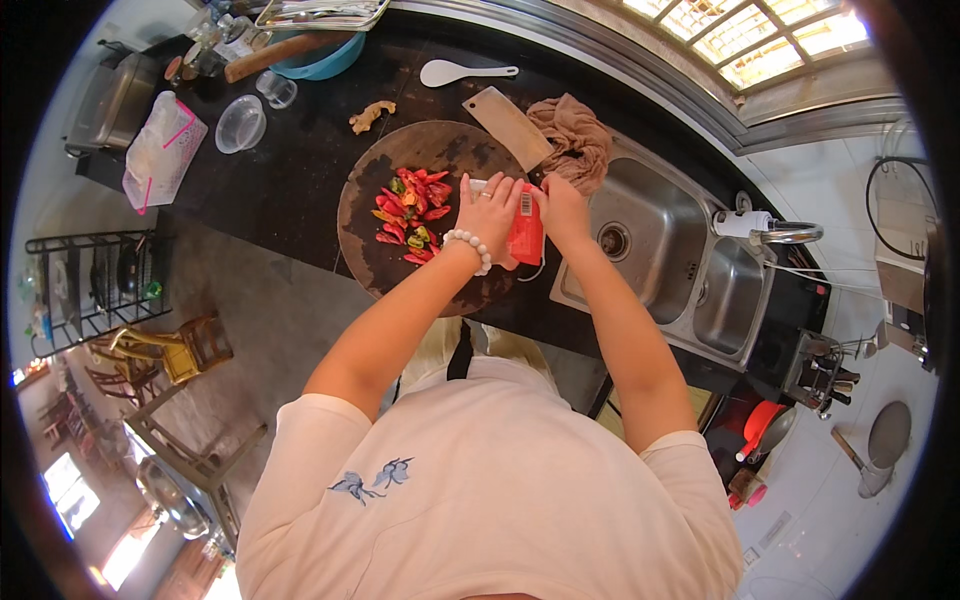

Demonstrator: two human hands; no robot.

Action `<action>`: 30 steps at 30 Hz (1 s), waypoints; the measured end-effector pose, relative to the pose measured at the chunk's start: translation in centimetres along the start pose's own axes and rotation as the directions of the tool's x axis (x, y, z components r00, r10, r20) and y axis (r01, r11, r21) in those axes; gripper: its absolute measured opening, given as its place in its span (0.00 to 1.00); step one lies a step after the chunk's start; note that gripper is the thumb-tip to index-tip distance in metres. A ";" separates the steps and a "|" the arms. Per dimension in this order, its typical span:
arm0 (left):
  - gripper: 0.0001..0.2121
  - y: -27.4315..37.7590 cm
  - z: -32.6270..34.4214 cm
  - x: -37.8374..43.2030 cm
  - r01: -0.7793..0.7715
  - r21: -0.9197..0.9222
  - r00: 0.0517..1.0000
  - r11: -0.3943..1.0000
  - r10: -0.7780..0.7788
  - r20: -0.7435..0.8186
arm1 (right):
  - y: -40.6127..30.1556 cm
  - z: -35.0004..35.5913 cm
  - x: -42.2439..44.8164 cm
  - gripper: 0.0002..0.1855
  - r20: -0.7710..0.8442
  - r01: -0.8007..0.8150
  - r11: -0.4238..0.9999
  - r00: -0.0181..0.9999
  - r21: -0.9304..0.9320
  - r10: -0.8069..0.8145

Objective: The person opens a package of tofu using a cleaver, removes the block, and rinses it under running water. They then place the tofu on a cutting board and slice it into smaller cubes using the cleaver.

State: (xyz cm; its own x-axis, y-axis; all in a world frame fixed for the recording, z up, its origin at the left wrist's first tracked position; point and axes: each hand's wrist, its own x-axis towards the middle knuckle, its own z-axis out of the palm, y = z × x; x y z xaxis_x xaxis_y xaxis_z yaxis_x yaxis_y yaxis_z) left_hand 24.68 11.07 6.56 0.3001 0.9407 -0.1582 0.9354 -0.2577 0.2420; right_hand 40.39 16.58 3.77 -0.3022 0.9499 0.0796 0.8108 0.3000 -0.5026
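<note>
Both hands are on a red packet [528, 232] with a printed code, over the right part of a round wooden chopping board [360, 247]. My left hand [491, 214], with a ring and a beaded bracelet, lies across the packet's left side; part of the packet is hidden beneath it. My right hand [561, 210] grips the packet's upper right edge. Red and green chili peppers [412, 206] lie in a pile on the board, left of my hands. A cleaver [510, 127] rests at the board's upper right edge, beside a crumpled brown cloth [581, 139].
A double steel sink [656, 232] with a tap [791, 232] is at the right. Beyond the board lie a piece of ginger [372, 117] and a white rice paddle [465, 73]. A clear plastic bowl [241, 124], a plastic basket [161, 154] and a blue basin [322, 64] stand farther left.
</note>
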 end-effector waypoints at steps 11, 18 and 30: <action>0.61 0.1 0.0 -0.1 -0.005 -0.006 1.000 1.000 0.005 -0.007 | 1.5 -0.6 1.5 0.09 0.154 0.410 0.866 0.912 -0.284 -0.381; 0.56 -1.3 -0.5 -0.5 -0.094 -0.117 0.994 0.989 0.088 -0.058 | -0.3 -1.5 -0.4 0.09 0.073 0.217 0.969 0.975 -0.119 -0.209; 0.16 -5.6 3.0 -3.7 0.086 -0.767 0.820 0.636 -0.483 -0.308 | -6.6 1.4 -3.8 0.35 0.058 0.323 0.944 0.946 -0.072 -0.319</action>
State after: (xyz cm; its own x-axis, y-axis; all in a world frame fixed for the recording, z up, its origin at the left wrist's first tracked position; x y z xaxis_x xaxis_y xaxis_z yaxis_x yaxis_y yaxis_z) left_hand 18.87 8.32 2.89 -0.2631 0.9635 0.0487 0.4775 0.0862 0.8744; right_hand 35.50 10.83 5.58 -0.5735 0.7978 0.1861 0.7037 0.5961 -0.3865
